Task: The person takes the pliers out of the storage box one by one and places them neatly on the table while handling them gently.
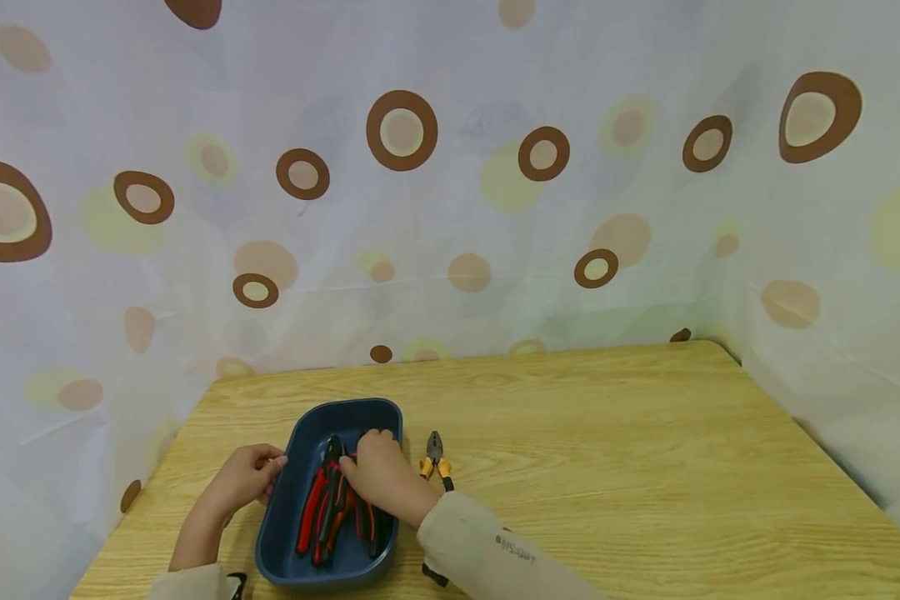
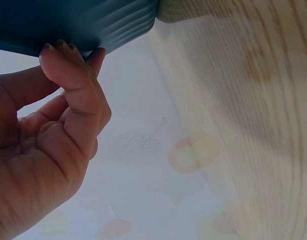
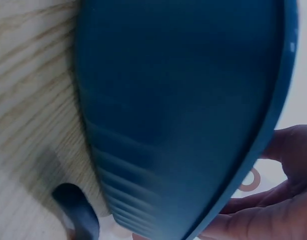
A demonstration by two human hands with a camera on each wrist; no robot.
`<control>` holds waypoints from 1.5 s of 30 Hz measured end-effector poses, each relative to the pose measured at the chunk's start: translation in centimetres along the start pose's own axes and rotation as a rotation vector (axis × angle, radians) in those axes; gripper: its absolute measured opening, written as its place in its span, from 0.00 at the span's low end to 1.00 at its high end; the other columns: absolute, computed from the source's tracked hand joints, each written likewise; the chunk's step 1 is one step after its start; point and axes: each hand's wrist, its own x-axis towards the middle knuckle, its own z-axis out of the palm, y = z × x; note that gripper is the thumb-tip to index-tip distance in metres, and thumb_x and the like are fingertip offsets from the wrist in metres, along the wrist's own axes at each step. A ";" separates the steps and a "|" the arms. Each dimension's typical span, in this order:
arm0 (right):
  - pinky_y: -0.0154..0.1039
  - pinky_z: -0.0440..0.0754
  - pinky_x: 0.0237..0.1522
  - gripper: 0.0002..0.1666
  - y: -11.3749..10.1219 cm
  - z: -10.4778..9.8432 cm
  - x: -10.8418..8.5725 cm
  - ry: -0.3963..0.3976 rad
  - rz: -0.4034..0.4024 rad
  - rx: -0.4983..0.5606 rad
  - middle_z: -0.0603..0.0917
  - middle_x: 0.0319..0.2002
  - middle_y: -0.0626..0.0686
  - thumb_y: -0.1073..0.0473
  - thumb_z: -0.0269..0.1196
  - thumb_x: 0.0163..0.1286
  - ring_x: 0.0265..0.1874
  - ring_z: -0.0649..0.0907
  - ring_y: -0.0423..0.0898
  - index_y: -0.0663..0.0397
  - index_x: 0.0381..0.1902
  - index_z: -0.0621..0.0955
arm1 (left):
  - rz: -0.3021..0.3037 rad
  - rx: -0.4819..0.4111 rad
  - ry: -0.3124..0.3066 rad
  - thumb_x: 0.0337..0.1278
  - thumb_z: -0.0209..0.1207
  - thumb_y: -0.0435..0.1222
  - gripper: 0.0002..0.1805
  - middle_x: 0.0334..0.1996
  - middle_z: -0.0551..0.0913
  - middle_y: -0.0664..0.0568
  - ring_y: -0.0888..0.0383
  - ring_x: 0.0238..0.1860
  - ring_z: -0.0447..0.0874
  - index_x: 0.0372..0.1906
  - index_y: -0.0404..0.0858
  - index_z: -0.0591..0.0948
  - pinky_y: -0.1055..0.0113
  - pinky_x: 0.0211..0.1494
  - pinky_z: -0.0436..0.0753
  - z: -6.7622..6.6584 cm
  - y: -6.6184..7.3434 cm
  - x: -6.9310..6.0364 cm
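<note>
A dark blue tray with rounded corners stands at the left front of the table. Several pliers with red and black handles lie in it. At the tray's left rim, my left hand pinches the edge between thumb and fingers; the left wrist view shows this hand from below. My right hand reaches over the right rim into the tray, among the tools. Its fingertips are hidden, and the tray wall blocks them in the right wrist view.
Just right of the tray lies a pair of combination pliers with yellow and black handles, partly under my right sleeve. The wooden table extends to the right. A patterned cloth hangs behind it.
</note>
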 end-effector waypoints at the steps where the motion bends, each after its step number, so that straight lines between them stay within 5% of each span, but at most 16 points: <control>1: 0.48 0.78 0.51 0.21 -0.2 0.1 0.1 -0.005 0.010 -0.024 0.77 0.53 0.68 0.53 0.58 0.72 0.53 0.77 0.62 0.64 0.25 0.79 | 0.004 0.000 -0.002 0.70 0.48 0.28 0.14 0.19 0.72 0.49 0.56 0.21 0.72 0.49 0.18 0.74 0.63 0.24 0.80 0.0 0.0 0.0; 5: 0.38 0.77 0.35 0.26 -0.3 0.5 0.1 -0.053 0.026 -0.087 0.82 0.31 0.60 0.53 0.57 0.72 0.32 0.79 0.51 0.58 0.14 0.76 | 0.001 -0.006 -0.005 0.70 0.49 0.29 0.14 0.20 0.72 0.49 0.56 0.21 0.73 0.48 0.18 0.74 0.63 0.24 0.80 0.3 -0.1 0.0; 10: 0.33 0.67 0.20 0.32 0.0 0.7 0.0 -0.105 0.014 -0.071 0.67 0.09 0.49 0.54 0.57 0.72 0.13 0.69 0.43 0.54 0.06 0.68 | 0.004 -0.007 0.003 0.69 0.49 0.28 0.13 0.20 0.73 0.49 0.56 0.20 0.74 0.48 0.19 0.75 0.63 0.24 0.80 0.6 -0.1 0.0; 16: 0.33 0.66 0.15 0.31 -0.2 0.7 0.5 -0.169 0.093 -0.040 0.66 0.10 0.49 0.51 0.57 0.72 0.10 0.68 0.42 0.52 0.09 0.68 | 0.007 -0.014 0.012 0.69 0.49 0.27 0.13 0.20 0.73 0.49 0.56 0.21 0.74 0.48 0.19 0.75 0.64 0.25 0.80 0.5 0.1 -0.1; 26: 0.33 0.68 0.16 0.32 -0.6 1.0 1.8 -0.211 0.185 -0.134 0.66 0.10 0.47 0.42 0.63 0.66 0.11 0.69 0.41 0.52 0.08 0.70 | 0.005 -0.025 0.001 0.70 0.48 0.28 0.14 0.21 0.73 0.49 0.56 0.21 0.73 0.49 0.18 0.74 0.64 0.25 0.80 0.3 0.1 0.0; 32: 0.36 0.75 0.25 0.26 -0.8 0.9 1.9 -0.181 0.177 -0.135 0.77 0.20 0.50 0.40 0.68 0.60 0.20 0.77 0.43 0.54 0.16 0.78 | 0.005 -0.026 -0.007 0.71 0.48 0.28 0.14 0.21 0.74 0.49 0.56 0.21 0.74 0.49 0.18 0.74 0.63 0.25 0.81 0.0 0.2 -0.1; 45: 0.35 0.73 0.20 0.27 -0.6 2.0 1.5 -0.033 0.123 -0.185 0.72 0.22 0.48 0.41 0.72 0.55 0.18 0.74 0.43 0.51 0.12 0.74 | -0.001 -0.022 -0.009 0.70 0.48 0.28 0.14 0.22 0.74 0.49 0.56 0.21 0.73 0.49 0.18 0.74 0.64 0.25 0.80 -0.1 0.2 -0.1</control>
